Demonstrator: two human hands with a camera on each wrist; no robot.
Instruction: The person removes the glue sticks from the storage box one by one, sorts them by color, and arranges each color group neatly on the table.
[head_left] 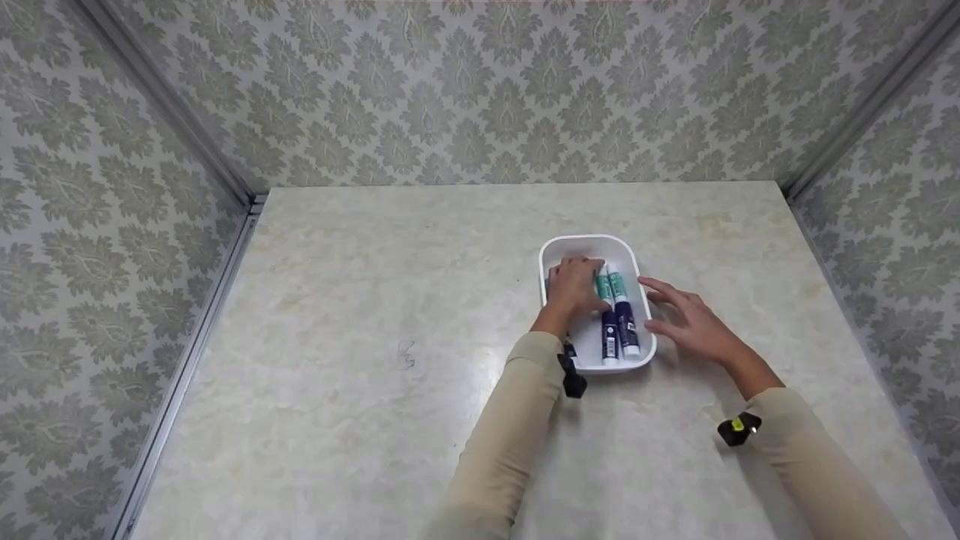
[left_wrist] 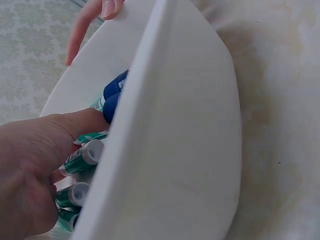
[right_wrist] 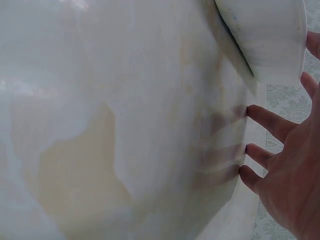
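Observation:
A white rectangular basket point(head_left: 643, 351) stands on the table and holds several small tubes, some navy point(head_left: 628, 330), some green point(head_left: 617, 286). My left hand point(head_left: 574, 286) reaches inside, bent over the tubes on the basket's left side. In the left wrist view its thumb point(left_wrist: 90, 122) lies against the navy tubes point(left_wrist: 112, 102). The other fingers go down behind a green tube with a pale end point(left_wrist: 82, 157), so their grip is mostly hidden. Beside the basket's right wall, my right hand point(head_left: 694, 326) has its fingers spread, the thumb and index fingertips at the rim.
The pale marbled table point(head_left: 360, 285) extends around the basket, with a small dark scribble point(head_left: 406, 355) on its left half. Patterned wall panels point(head_left: 465, 90) rise behind and on both sides. Each sleeved wrist wears a small black camera point(head_left: 739, 429).

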